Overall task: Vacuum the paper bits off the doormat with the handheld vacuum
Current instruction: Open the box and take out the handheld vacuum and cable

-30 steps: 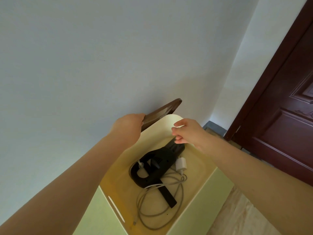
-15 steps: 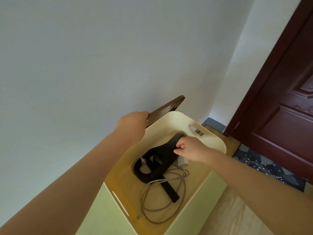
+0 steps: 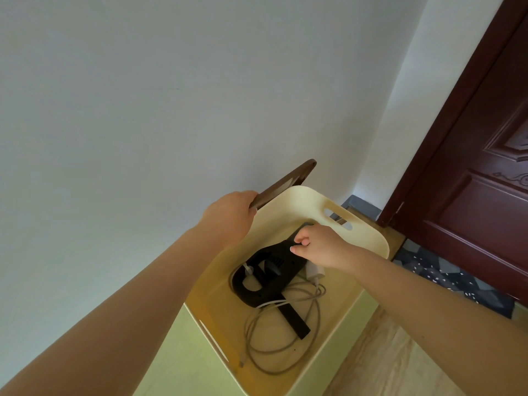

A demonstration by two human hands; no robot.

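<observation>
A black handheld vacuum (image 3: 268, 278) lies inside a cream storage bin (image 3: 368, 235), with a white cable plugged into it near the handle. My right hand (image 3: 317, 245) reaches into the bin and grips the vacuum's front end; the fingers curl round it. My left hand (image 3: 228, 215) holds the bin's dark brown lid (image 3: 285, 182) tilted up against the wall. A dark patterned doormat (image 3: 445, 278) speckled with white paper bits lies on the floor in front of the door at the right.
A grey charging cable (image 3: 274, 338) coils on the bin's floor, with a white charger plug (image 3: 314, 271) beside the vacuum. A dark red door (image 3: 480, 167) stands at the right. A white wall is close behind the bin. Wooden floor (image 3: 385, 367) runs along the bin's right side.
My right hand has dropped from above the bin rim down onto the vacuum's front end and closed on it. The view has shifted so that the doormat shows.
</observation>
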